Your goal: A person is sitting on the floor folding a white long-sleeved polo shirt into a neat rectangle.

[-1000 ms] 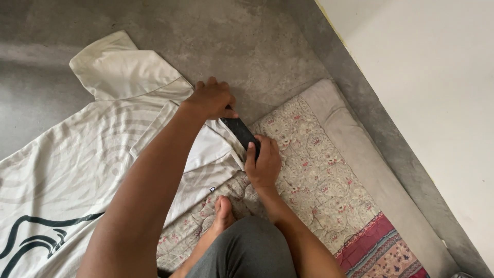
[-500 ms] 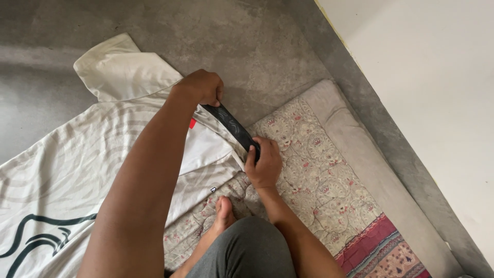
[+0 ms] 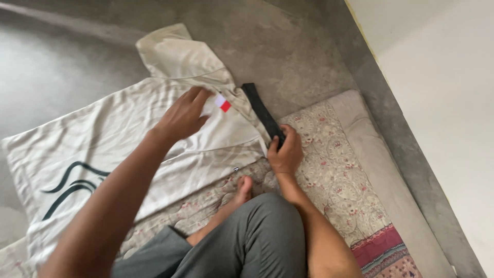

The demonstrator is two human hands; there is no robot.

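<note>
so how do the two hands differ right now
The left hand lies open, fingers spread flat on the cream shirt; the right hand is closed, pinching the near end of the black collar. The left reaches further out over the floor; the right sits close in, over the patterned mat. The left grips nothing; the right holds fabric. Both touch the same shirt.

A small rectangular white-and-red label (image 3: 223, 103) sits inside the shirt's (image 3: 103, 149) neck.
</note>
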